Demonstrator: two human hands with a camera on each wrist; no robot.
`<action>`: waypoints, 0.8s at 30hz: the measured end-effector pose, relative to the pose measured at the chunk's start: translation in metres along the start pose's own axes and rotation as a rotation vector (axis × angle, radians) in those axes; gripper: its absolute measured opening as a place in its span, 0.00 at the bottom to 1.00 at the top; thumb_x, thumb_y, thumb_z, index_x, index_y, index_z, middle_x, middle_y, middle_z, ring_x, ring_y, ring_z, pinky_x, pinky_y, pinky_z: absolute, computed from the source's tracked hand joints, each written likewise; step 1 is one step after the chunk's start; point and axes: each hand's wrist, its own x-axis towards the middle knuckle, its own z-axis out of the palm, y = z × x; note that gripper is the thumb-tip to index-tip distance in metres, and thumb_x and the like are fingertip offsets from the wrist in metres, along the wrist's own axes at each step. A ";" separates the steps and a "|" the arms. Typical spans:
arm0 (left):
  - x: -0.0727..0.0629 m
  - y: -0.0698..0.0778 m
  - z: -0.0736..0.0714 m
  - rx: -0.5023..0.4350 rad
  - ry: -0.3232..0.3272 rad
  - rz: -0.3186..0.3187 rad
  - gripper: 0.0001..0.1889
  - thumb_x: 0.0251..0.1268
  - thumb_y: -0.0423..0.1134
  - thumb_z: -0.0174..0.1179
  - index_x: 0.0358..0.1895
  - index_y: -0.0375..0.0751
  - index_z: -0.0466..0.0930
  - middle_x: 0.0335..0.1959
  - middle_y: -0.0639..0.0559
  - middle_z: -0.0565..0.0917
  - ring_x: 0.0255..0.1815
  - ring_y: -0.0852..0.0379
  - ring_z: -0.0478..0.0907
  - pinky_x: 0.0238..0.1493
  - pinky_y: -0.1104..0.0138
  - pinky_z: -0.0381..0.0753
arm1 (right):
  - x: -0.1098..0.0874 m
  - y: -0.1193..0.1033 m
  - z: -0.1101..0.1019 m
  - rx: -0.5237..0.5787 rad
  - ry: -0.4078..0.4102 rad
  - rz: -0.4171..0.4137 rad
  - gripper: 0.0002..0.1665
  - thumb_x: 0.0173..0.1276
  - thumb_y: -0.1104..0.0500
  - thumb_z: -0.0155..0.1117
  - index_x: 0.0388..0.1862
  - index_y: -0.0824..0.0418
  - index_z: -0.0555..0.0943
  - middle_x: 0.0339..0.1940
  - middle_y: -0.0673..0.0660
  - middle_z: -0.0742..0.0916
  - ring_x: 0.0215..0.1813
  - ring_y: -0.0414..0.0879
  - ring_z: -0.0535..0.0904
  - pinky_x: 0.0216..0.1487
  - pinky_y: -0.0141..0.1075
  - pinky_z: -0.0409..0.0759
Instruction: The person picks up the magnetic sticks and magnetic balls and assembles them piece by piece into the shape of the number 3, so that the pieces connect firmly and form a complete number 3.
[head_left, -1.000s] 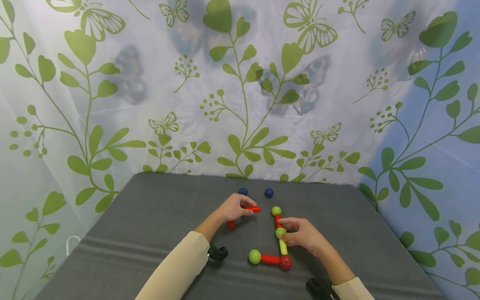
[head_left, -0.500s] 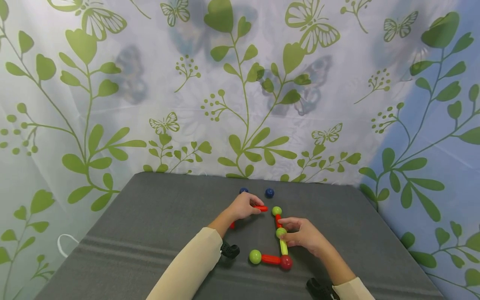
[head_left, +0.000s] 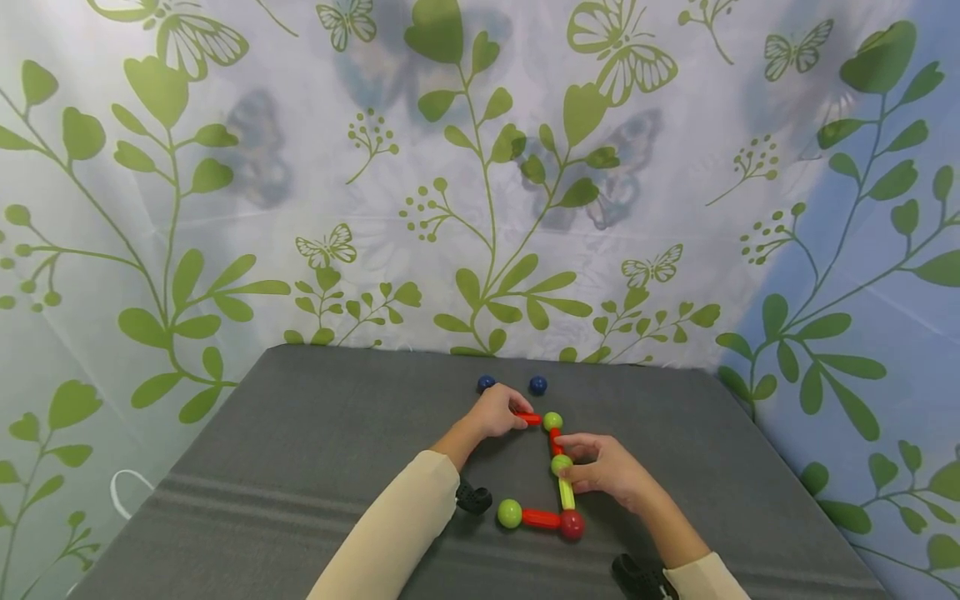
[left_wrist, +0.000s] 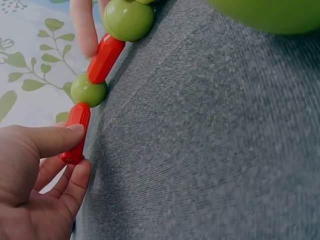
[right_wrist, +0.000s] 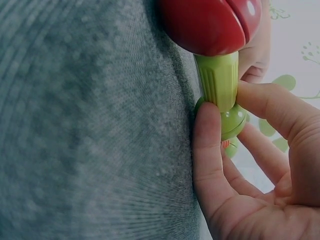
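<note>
1. The red rod (head_left: pixel 532 419) sits end-on at the far green ball (head_left: pixel 552 421); your left hand (head_left: pixel 501 412) pinches it between thumb and fingers.
2. Your right hand (head_left: pixel 606 468) pinches the yellow-green rod (head_left: pixel 567 494) beside the middle green ball (head_left: pixel 562 465).
3. Nearer you, a red ball (head_left: pixel 572 524) caps that rod.
4. Past your left hand, two blue balls (head_left: pixel 538 385) lie on the grey tabletop (head_left: pixel 337 433).

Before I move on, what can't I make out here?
Head view: the left hand hides one end of its red rod.
Head view: it also hides part of the left blue ball.
Left wrist view: the top edge crops the nearest green ball.
Right wrist view: the top edge crops the red ball.
</note>
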 end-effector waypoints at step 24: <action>0.000 0.002 0.007 0.018 0.019 0.016 0.08 0.62 0.34 0.73 0.43 0.45 0.90 0.42 0.53 0.89 0.44 0.56 0.82 0.54 0.59 0.82 | 0.003 -0.001 -0.002 0.005 -0.024 0.004 0.39 0.62 0.64 0.76 0.72 0.65 0.73 0.55 0.66 0.82 0.42 0.50 0.86 0.46 0.47 0.89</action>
